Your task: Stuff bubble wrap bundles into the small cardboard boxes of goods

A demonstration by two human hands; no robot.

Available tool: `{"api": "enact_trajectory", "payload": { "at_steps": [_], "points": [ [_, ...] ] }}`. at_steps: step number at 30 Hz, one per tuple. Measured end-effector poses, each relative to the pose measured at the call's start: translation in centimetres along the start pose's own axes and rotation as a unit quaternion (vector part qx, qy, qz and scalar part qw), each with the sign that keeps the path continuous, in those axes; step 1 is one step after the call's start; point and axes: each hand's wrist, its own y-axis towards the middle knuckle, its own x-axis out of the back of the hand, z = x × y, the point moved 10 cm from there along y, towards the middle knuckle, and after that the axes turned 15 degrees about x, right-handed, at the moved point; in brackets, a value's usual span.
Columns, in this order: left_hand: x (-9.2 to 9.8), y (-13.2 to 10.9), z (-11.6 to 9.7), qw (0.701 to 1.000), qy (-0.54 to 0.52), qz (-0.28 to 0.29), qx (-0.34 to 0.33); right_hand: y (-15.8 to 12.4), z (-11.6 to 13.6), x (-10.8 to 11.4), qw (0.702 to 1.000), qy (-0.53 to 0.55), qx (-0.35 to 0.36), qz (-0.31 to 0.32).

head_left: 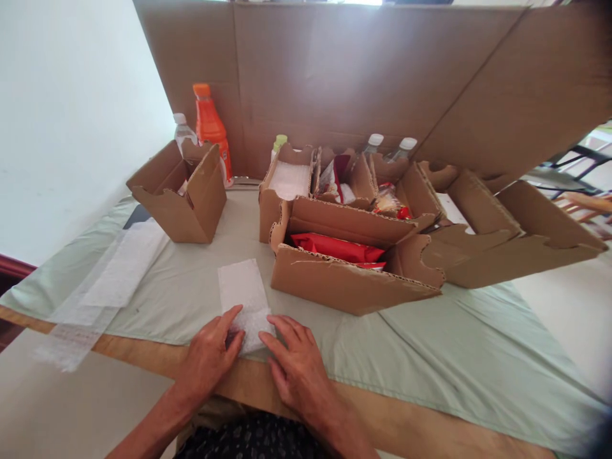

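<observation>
A white bubble-wrap pouch (243,285) lies on the cloth in front of me, its near end close to the table edge. My left hand (210,350) rests at the pouch's left side, with index finger and thumb apart and their tips on it. From the right, my right hand (299,360) touches the near right edge with fingers spread. Neither hand closes around the pouch. Just beyond stands an open cardboard bin (329,280) with red packets (337,247) inside.
More bubble wrap (124,264) lies at left, partly overhanging the edge. A cardboard bin (196,210) stands near an orange bottle (210,124). Behind are bins with white pouches (290,180) and snack packets (389,201). A tall cardboard panel (335,76) backs the table.
</observation>
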Motion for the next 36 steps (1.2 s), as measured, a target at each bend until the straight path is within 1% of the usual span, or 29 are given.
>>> {"api": "enact_trajectory", "payload": {
  "at_steps": [2, 4, 7, 11, 13, 15, 17, 21, 24, 26, 27, 28, 30, 32, 34, 36],
  "points": [
    [0.1, -0.3, -0.3, 0.999, 0.024, -0.021, -0.020, 0.6, 0.0, -1.5, 0.998, -0.016, 0.030, 0.055],
    [0.6, -0.7, -0.7, 0.997, 0.035, -0.045, -0.046, 0.9, -0.3, -2.6, 0.995, -0.019, 0.042, 0.083],
    [1.7, -1.9, -1.1, 0.994, 0.034, -0.075, -0.070, 1.2, -0.6, -3.1, 0.994, -0.020, 0.057, 0.086],
    [3.9, -3.6, -1.5, 0.989, 0.023, -0.124, -0.078, 1.5, -0.5, -2.9, 0.993, 0.000, 0.073, 0.090],
    [4.3, -4.3, -2.3, 0.987, 0.020, -0.119, -0.106, 1.7, -0.2, -2.2, 0.993, 0.017, 0.080, 0.087],
    [4.1, -4.8, -3.0, 0.986, 0.009, -0.096, -0.137, 2.0, 0.0, -1.4, 0.992, 0.042, 0.082, 0.080],
    [3.9, -4.9, -3.2, 0.986, -0.020, -0.078, -0.144, 2.1, -0.1, -0.9, 0.992, 0.068, 0.065, 0.079],
    [3.7, -4.2, -2.3, 0.992, -0.073, -0.045, -0.087, 1.9, -0.7, -0.7, 0.993, 0.092, 0.010, 0.078],
    [3.4, -3.6, -1.7, 0.995, -0.070, -0.042, -0.053, 1.6, -0.9, 0.1, 0.998, 0.046, -0.003, 0.030],
    [3.2, -3.3, -1.5, 0.996, -0.056, -0.053, -0.050, 1.3, -0.6, 1.0, 1.000, -0.001, 0.005, -0.011],
    [3.0, -3.1, -1.4, 0.996, -0.047, -0.059, -0.051, 1.2, -0.2, 1.2, 1.000, -0.015, 0.016, -0.017],
    [2.8, -3.0, -1.2, 0.996, -0.038, -0.064, -0.052, 1.1, 0.2, 1.0, 0.999, -0.021, 0.031, -0.007],
    [2.8, -3.0, -1.0, 0.995, -0.029, -0.081, -0.052, 1.1, 0.9, 0.2, 0.998, -0.019, 0.056, 0.037],
    [3.2, -3.4, -1.1, 0.993, -0.034, -0.097, -0.058, 1.2, 1.0, -0.5, 0.996, -0.010, 0.065, 0.066],
    [3.6, -4.0, -1.5, 0.992, -0.046, -0.090, -0.081, 1.4, 1.0, -0.5, 0.996, 0.019, 0.065, 0.061],
    [3.7, -4.4, -2.1, 0.991, -0.059, -0.062, -0.107, 1.5, 0.7, -0.5, 0.995, 0.062, 0.050, 0.052]
  ]
}}
